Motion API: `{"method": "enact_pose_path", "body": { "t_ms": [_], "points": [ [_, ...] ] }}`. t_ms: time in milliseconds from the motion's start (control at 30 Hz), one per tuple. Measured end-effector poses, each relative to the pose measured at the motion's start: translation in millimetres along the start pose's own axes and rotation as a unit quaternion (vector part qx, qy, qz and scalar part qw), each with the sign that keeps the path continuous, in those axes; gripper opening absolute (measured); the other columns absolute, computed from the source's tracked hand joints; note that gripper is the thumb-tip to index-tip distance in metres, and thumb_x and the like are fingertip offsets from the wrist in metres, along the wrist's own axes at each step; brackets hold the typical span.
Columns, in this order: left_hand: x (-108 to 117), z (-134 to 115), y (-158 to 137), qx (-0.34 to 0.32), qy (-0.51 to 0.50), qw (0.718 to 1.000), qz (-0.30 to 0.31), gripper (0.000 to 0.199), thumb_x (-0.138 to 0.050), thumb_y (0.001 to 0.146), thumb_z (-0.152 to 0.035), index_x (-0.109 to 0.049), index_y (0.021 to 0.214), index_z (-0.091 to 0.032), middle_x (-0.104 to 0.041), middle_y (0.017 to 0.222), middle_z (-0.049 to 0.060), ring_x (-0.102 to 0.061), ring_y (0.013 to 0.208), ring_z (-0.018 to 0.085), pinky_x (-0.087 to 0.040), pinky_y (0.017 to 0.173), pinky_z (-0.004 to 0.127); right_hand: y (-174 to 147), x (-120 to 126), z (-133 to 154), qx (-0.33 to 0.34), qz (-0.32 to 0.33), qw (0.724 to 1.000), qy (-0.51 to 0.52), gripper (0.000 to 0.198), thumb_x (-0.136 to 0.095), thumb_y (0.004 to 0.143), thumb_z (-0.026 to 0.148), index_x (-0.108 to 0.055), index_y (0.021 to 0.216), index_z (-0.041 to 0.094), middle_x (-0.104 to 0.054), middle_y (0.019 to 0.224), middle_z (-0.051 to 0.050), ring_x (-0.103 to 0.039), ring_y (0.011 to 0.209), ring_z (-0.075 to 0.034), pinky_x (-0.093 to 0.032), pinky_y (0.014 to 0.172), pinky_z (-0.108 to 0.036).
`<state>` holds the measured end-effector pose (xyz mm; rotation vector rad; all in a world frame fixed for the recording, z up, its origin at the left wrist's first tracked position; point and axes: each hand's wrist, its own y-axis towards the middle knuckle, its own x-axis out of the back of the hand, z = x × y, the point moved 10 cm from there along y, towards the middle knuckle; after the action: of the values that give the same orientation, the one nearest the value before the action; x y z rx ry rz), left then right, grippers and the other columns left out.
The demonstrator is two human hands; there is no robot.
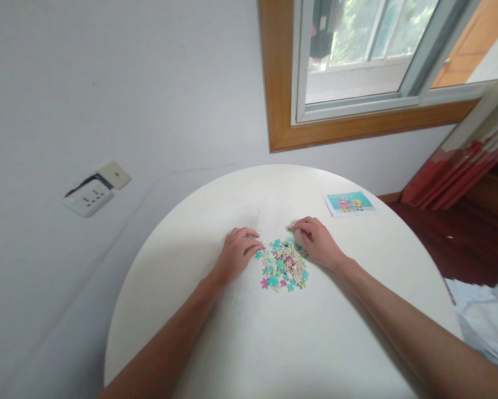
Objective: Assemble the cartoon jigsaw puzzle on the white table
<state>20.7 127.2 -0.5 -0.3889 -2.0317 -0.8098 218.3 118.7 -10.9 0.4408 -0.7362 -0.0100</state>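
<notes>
Just below the middle of the frame, a loose heap of small cardboard jigsaw pieces in teal, cream, pink and yellow (285, 267) lies on a round, glossy white table (216, 354), pieces overlapping at its centre and spread more thinly at its lower edge. Left of the heap is the left hand (239, 249), palm down, fingers loosely bent and a little apart, their tips at the heap's upper left edge; whether they grip a piece cannot be told. At the heap's upper right, the right hand (318, 241) has its fingers curled inward, the tips by a small piece at the heap's top edge; whether they pinch it is hidden.

Toward the right of the tabletop, well apart from the heap, lies a flat rectangular teal picture card with pink and yellow cartoon figures (349, 203). A white plastic wall socket (89, 198) sits at the left of the frame, a wood-framed sliding window (359, 94) fills the upper right, and a cream-and-red cloth curtain (448, 172) hangs at the right edge.
</notes>
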Motion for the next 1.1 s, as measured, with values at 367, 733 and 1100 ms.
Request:
{"method": "enact_pose_path", "body": {
  "t_ms": [367,733,1100],
  "points": [
    [-2,37,-6,0.118,0.081,0.989,0.029,0.015,-0.058,0.082,-0.018,-0.056,0.067,-0.019,-0.057,0.081,0.005,-0.056,0.084,0.021,-0.044,0.084,0.035,-11,-26,42,0.073,0.144,0.984,-0.077,0.036,-0.044,0.098,0.035,-0.066,0.126,0.032,-0.056,0.131,-0.009,-0.043,0.120,-0.028,-0.036,0.099,-0.049],
    [11,16,-6,0.133,0.144,0.981,-0.005,0.018,-0.052,0.093,-0.024,-0.063,0.108,-0.022,-0.063,0.111,0.007,-0.054,0.105,0.025,-0.041,0.091,0.039,-12,-29,32,0.038,0.160,0.980,-0.115,0.042,-0.033,0.101,0.041,-0.061,0.132,0.034,-0.045,0.148,-0.006,-0.032,0.131,-0.030,-0.026,0.107,-0.054],
    [-17,-19,-7,0.017,0.040,0.997,0.068,0.035,-0.048,0.098,-0.026,-0.057,0.132,-0.031,-0.059,0.136,0.000,-0.046,0.122,0.023,-0.033,0.100,0.043,-11,-31,34,0.053,0.148,0.982,-0.100,0.038,-0.039,0.100,0.037,-0.061,0.131,0.035,-0.050,0.144,-0.004,-0.036,0.129,-0.027,-0.027,0.106,-0.053]
  ]
}}
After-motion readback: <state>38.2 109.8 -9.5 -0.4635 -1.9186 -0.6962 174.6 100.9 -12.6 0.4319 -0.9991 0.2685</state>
